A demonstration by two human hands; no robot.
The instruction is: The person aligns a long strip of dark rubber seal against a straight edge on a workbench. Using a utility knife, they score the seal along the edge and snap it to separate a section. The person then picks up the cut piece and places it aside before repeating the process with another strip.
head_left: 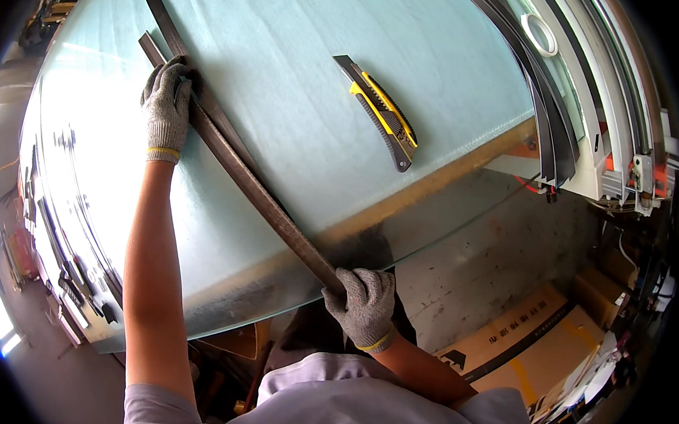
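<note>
A long dark brown bar (260, 195), perhaps metal, lies slantwise over the glass tabletop (285, 79), its near end reaching past the front edge. My left hand (167, 111), in a grey knit glove, is closed around the bar near its far end. At the near end my right hand (361, 309), gloved the same way, grips the bar with thumb and fingers. A second dark strip (163, 17) runs close along the bar's right side and sticks out beyond my left hand. To the right, a yellow and black utility knife (383, 114) rests on the glass.
Long black strips (548, 108) and white profiles (589, 133) stand along the right side, with a white tape roll (539, 34) among them. More strips (75, 275) lie at the left edge. Flattened cardboard (517, 344) is on the floor at the lower right.
</note>
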